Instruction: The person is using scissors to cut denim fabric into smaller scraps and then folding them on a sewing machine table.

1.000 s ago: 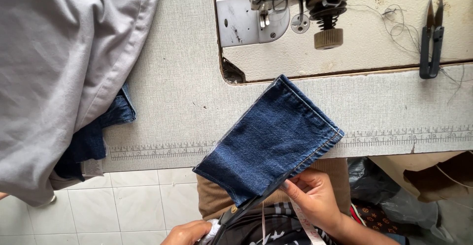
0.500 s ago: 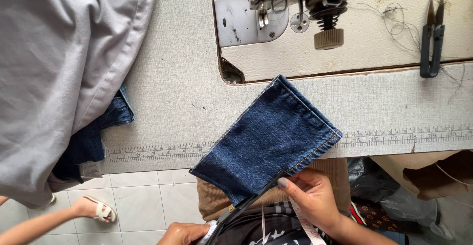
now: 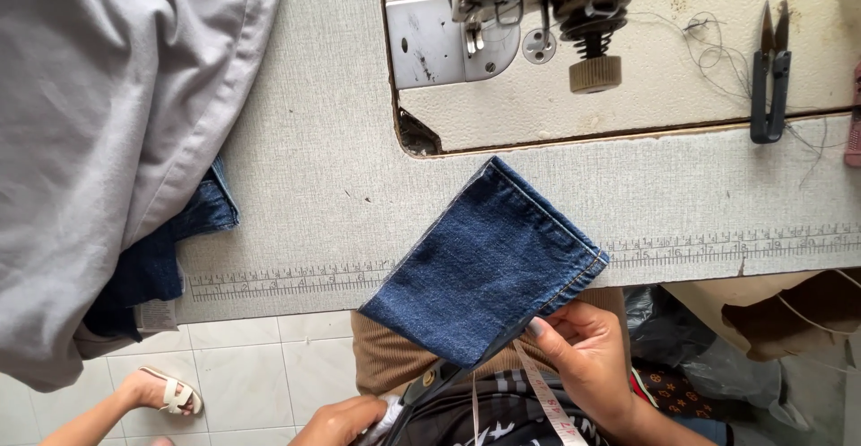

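A dark blue denim piece (image 3: 484,267) with a stitched hem lies slanted over the front edge of the sewing table (image 3: 323,186). My right hand (image 3: 587,356) pinches its lower right edge from below. My left hand (image 3: 341,421), at the bottom of the view, is closed on the handles of dark scissors (image 3: 426,383). Their blades point up under the denim's lower corner. A pale measuring tape (image 3: 543,397) hangs over my lap beside my right hand.
A sewing machine head (image 3: 538,16) and its metal plate (image 3: 439,47) stand at the back. Black thread snips (image 3: 769,74) lie at the right. Grey cloth (image 3: 99,141) covers more denim (image 3: 170,249) at the left. A foot in a white sandal (image 3: 170,394) rests on the tiled floor.
The denim piece has slid slightly left and down with my right hand. A sandalled foot has come into view at the lower left.
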